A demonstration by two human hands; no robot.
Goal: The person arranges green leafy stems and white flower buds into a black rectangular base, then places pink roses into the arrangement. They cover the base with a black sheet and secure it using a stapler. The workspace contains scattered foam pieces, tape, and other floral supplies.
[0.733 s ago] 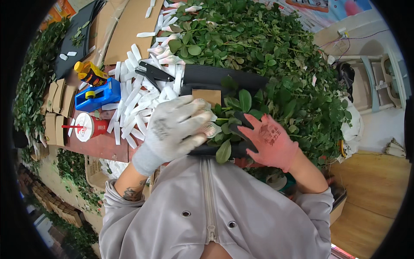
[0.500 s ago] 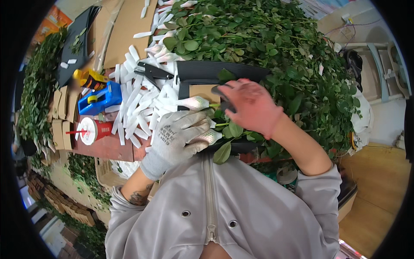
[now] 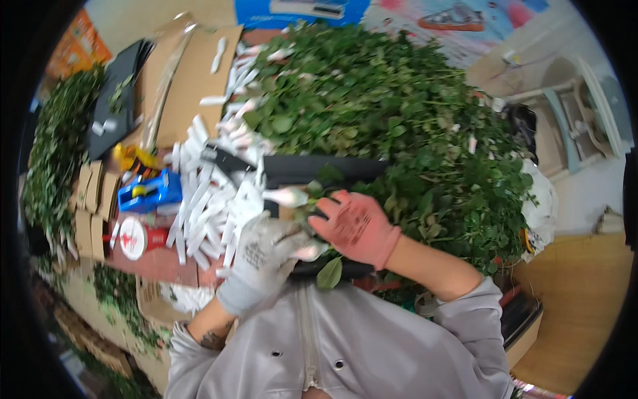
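My left hand (image 3: pixel 260 258), in a grey-white glove, has its fingers curled over a pale pink rosebud (image 3: pixel 309 251) in a white net sleeve. Just beyond it lies another sleeved rosebud (image 3: pixel 287 196). My right hand (image 3: pixel 357 229), in a pink glove with dark fingertips, is bent round the rose stems right behind the buds; blur and the hand itself hide the exact grip. A black tray (image 3: pixel 325 167) lies under the flowers, mostly covered. One broad green leaf (image 3: pixel 329 273) sticks out toward my jacket.
White foam sleeves (image 3: pixel 206 213) are heaped on the left, with a black stapler-like tool (image 3: pixel 226 159) on them. Beside them are a blue tape dispenser (image 3: pixel 150 191) and a red lidded cup (image 3: pixel 143 238). Leafy rose stems (image 3: pixel 372 93) pile up beyond and right. A chair (image 3: pixel 558 126) stands far right.
My right hand has moved left and closed in on the stems beside my left hand. The left hand stays on the sleeved buds. The whole view has tilted up, showing more of the far side.
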